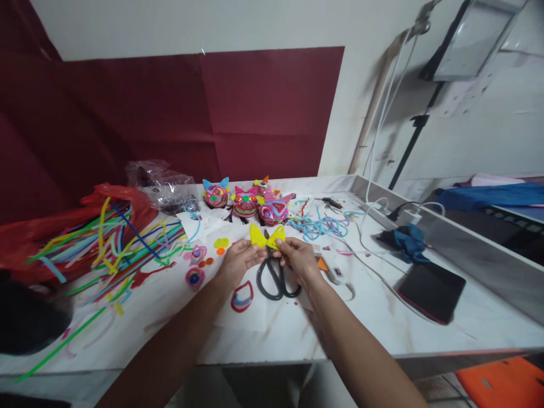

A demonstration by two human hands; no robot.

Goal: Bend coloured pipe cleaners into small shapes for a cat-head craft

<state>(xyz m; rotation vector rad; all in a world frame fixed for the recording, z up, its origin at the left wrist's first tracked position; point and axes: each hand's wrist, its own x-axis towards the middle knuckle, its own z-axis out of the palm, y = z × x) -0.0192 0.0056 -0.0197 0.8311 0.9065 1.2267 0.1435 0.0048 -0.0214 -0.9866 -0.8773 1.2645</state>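
My left hand point(238, 262) pinches a yellow ear-shaped piece point(257, 233), which looks made of fuzzy craft stems. In my right hand point(300, 259) is a second yellow ear-shaped piece point(277, 233), held close beside the first with the points upward. Whether the two pieces touch cannot be made out. Below and between my hands lie black-handled scissors point(272, 286), their blades partly hidden. A red, white and blue curved stem piece point(242, 297) rests left of the handles. Pink-and-blue coiled rounds point(194, 277) and yellow discs point(221, 243) lie beyond my left wrist.
Several colourful animal-head ornaments point(246, 203) stand at the back. Loose craft stems point(127, 238) spill from a red bag point(140, 198) at left, near a black container point(29, 317). Blue stems point(321, 225), a white power strip point(335, 272), cables and a dark tablet point(431, 292) lie at right.
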